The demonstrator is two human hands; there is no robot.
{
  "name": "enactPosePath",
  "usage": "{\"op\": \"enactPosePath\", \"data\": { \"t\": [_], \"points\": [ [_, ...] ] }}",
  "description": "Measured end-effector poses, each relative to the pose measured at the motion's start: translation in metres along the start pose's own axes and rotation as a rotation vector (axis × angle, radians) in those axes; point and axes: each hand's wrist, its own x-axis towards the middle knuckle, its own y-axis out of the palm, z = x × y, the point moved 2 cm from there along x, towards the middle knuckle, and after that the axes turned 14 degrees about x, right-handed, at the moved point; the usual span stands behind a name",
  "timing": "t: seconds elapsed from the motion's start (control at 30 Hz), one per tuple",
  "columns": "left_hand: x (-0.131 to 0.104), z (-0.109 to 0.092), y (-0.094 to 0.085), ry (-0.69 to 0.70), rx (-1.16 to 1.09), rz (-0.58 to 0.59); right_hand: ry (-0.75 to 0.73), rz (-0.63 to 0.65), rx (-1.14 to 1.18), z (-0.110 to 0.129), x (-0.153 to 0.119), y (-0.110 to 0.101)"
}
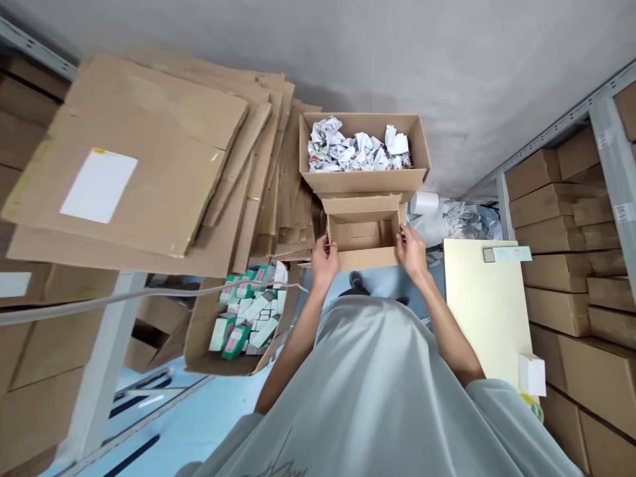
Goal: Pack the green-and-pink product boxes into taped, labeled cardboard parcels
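At the far left, flattened cardboard sheets (163,112) lie stacked, the top one bearing a white label (98,185) with a small orange mark and no legible text. Below them, a cardboard box (201,348) holds small green-and-white packets (236,341); their pink panels are too small to read. Dark script (283,464) on the shirt is partly cut off and unreadable. The left hand (324,262) grips the left end of an open carton (365,257), fingers curled at its edge. The carton is in front of the person, mouth up, its long axis running left to right, just nearer than a larger box (365,181) of crumpled paper (360,156). The right hand (412,250) grips its right end. Farther right, a pale green packet (507,254) lies on a cream board (481,311). Tags (627,212) on the shelf upright (613,159) carry illegible print.
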Motion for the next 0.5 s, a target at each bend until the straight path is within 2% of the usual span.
{"op": "enactPosePath", "data": {
  "t": [0.13, 0.27, 0.4, 0.5],
  "points": [
    [0.033, 0.015, 0.001, 0.043, 0.015, 0.016, 0.063, -0.009, -0.032, 0.009, 0.011, 0.029],
    [0.05, 0.02, 0.006, 0.054, 0.052, 0.063, 0.131, -0.01, -0.077, 0.013, 0.014, 0.043],
    [0.051, 0.02, 0.0, 0.045, 0.096, 0.109, 0.157, 0.022, -0.093, 0.02, 0.015, 0.04],
    [0.045, 0.012, -0.016, 0.117, 0.155, 0.068, 0.151, 0.024, -0.13, 0.031, 0.02, 0.026]
  ]
}}
